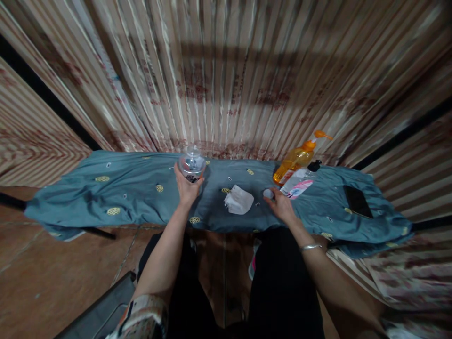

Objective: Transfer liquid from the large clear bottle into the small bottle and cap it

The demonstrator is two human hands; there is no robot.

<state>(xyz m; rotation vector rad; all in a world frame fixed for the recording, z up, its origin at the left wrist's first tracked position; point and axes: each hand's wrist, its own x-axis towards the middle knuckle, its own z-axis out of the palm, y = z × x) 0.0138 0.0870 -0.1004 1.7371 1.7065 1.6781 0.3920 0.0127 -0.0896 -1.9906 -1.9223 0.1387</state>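
My left hand (188,189) is wrapped around a clear plastic bottle (192,162) that stands on the cloth, its neck at the top uncapped as far as I can see. A small round white cap (268,193) is pinched in the fingers of my right hand (282,207). Between the two hands lies a crumpled white cloth or tissue (239,200). Just beyond my right hand is a clear pump bottle (298,182) with a black top and a pink label. Behind it stands an orange pump bottle (294,162) with amber liquid inside.
A teal patterned cloth (137,202) covers the narrow table. Toward its right end lies a black phone (358,201). Stacked, ribbed cardboard-like sheets (226,84) rise behind the table. Dark metal bars (49,89) slant down at both sides.
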